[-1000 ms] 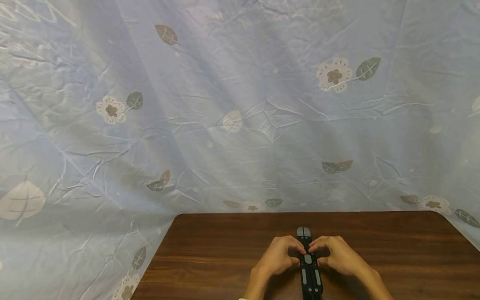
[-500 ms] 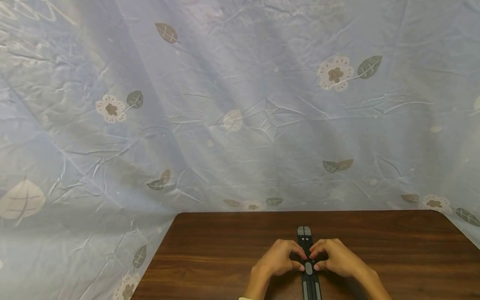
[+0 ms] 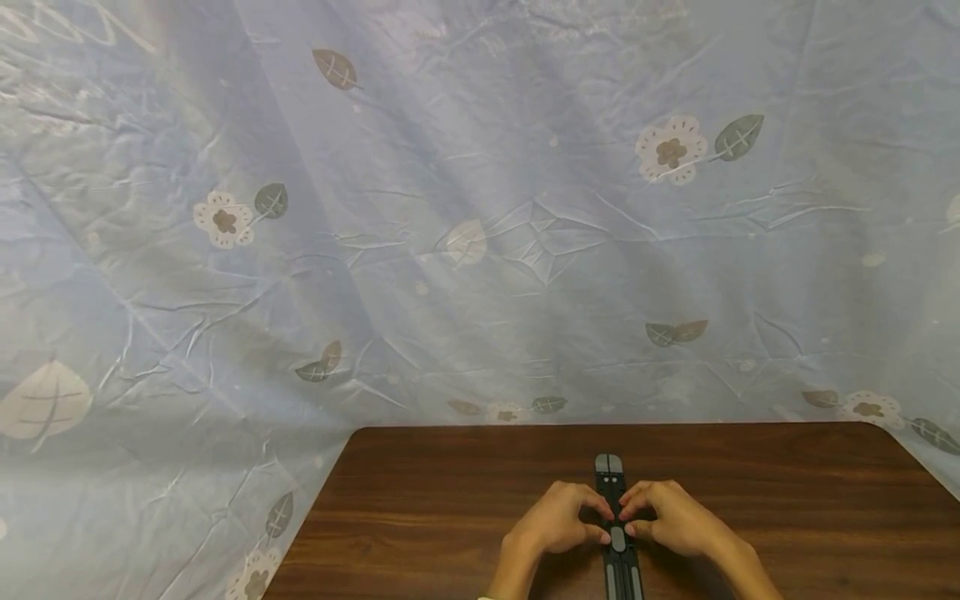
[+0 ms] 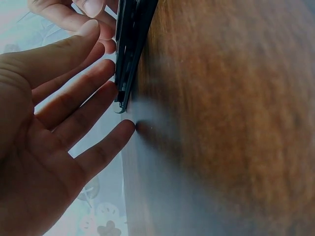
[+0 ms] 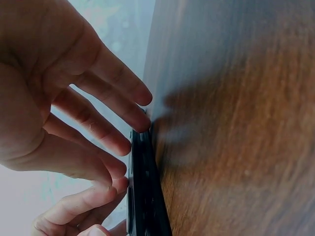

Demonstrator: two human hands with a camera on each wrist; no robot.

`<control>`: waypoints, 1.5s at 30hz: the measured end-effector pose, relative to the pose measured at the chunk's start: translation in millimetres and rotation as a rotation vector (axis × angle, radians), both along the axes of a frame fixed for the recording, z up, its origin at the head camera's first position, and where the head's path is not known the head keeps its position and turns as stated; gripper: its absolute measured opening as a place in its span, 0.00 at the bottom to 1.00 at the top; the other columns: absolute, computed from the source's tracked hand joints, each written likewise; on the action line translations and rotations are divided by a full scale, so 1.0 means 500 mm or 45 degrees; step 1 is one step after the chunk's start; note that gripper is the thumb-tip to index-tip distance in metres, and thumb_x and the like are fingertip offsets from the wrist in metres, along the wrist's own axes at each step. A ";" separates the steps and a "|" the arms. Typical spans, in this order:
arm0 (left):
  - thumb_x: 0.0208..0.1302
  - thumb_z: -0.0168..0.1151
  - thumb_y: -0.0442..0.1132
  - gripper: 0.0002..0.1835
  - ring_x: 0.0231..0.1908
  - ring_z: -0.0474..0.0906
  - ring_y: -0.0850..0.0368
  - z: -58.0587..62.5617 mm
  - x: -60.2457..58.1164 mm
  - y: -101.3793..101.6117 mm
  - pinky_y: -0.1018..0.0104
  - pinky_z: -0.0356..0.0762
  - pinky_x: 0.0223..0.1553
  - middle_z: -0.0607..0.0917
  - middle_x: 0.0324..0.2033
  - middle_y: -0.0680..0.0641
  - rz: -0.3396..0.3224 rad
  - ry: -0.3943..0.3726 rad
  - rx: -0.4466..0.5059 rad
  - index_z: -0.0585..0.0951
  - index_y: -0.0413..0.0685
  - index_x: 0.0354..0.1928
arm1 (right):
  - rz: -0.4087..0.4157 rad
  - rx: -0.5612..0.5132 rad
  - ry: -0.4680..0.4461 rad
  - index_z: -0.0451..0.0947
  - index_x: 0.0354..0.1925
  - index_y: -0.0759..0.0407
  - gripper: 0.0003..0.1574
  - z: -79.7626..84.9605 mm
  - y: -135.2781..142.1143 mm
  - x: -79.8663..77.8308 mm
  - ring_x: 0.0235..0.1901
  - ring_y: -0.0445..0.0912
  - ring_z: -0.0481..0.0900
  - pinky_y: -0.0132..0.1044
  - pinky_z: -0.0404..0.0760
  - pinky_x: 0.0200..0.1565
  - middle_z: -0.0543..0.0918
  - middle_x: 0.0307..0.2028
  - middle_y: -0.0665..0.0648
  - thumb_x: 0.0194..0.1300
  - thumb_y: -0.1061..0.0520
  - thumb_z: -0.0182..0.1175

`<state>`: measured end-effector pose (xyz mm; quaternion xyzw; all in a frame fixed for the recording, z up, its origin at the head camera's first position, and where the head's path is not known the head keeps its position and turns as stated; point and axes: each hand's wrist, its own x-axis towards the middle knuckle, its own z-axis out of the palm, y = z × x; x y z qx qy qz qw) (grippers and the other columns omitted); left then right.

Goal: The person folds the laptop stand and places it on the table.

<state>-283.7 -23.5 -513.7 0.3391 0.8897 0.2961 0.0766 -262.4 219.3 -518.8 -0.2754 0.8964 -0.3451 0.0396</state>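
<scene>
A black folded laptop stand (image 3: 609,464) with grey pads lies lengthwise on the wooden table, its far end pointing at the back edge. My left hand (image 3: 551,518) is on its left side and my right hand (image 3: 678,518) on its right. Thumbs and fingertips of both meet the stand around the grey oval pad (image 3: 617,539). In the left wrist view, loosely spread fingers reach the side of the stand (image 4: 132,44). The right wrist view has the right hand's fingertips along the stand (image 5: 147,196) in the same way. The stand's near end is cut off by the frame.
The dark brown table (image 3: 435,483) has rounded back corners. Behind it and to its left hangs a pale blue sheet (image 3: 480,167) printed with flowers and leaves.
The stand's near part has dropped out of the frame and looks narrower; the oval pad sits lower in view. Both thumbs have come in beside the pad, and the hands have shifted slightly nearer.
</scene>
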 end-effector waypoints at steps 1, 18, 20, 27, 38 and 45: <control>0.62 0.80 0.44 0.14 0.60 0.84 0.61 0.001 0.001 0.000 0.63 0.83 0.64 0.91 0.55 0.58 0.008 -0.013 -0.002 0.93 0.56 0.49 | 0.005 -0.002 0.003 0.92 0.45 0.56 0.08 0.000 0.000 0.000 0.56 0.67 0.85 0.66 0.86 0.54 0.88 0.56 0.63 0.69 0.56 0.73; 0.66 0.77 0.48 0.14 0.58 0.85 0.64 -0.004 -0.001 -0.005 0.63 0.84 0.63 0.91 0.54 0.60 0.012 -0.025 -0.021 0.92 0.56 0.52 | 0.040 -0.004 0.000 0.91 0.49 0.60 0.12 -0.006 -0.004 -0.004 0.54 0.66 0.85 0.65 0.86 0.53 0.88 0.56 0.63 0.75 0.55 0.68; 0.67 0.77 0.49 0.15 0.57 0.85 0.65 -0.004 -0.003 -0.006 0.64 0.84 0.62 0.91 0.54 0.60 0.014 -0.034 -0.019 0.92 0.56 0.53 | 0.054 -0.005 0.007 0.90 0.50 0.60 0.12 -0.005 -0.004 -0.006 0.53 0.66 0.86 0.63 0.87 0.53 0.88 0.56 0.62 0.75 0.55 0.67; 0.70 0.74 0.51 0.17 0.59 0.86 0.58 0.001 0.000 -0.009 0.60 0.86 0.61 0.90 0.58 0.57 0.035 -0.107 -0.015 0.90 0.56 0.57 | 0.079 -0.007 -0.017 0.89 0.53 0.63 0.15 -0.005 -0.005 -0.007 0.55 0.66 0.86 0.62 0.87 0.54 0.88 0.57 0.64 0.77 0.54 0.66; 0.71 0.73 0.54 0.26 0.68 0.81 0.50 0.013 -0.007 -0.013 0.50 0.83 0.68 0.86 0.66 0.53 0.066 -0.102 -0.020 0.84 0.54 0.66 | 0.084 -0.007 -0.048 0.86 0.56 0.67 0.20 0.014 -0.001 -0.002 0.59 0.72 0.82 0.70 0.84 0.56 0.86 0.60 0.69 0.78 0.53 0.64; 0.73 0.70 0.56 0.33 0.70 0.80 0.46 0.016 -0.011 -0.023 0.47 0.81 0.69 0.83 0.70 0.47 0.098 -0.145 0.025 0.79 0.50 0.73 | 0.038 0.000 -0.042 0.85 0.57 0.67 0.21 0.013 0.008 0.000 0.59 0.71 0.82 0.72 0.82 0.57 0.86 0.59 0.68 0.78 0.51 0.65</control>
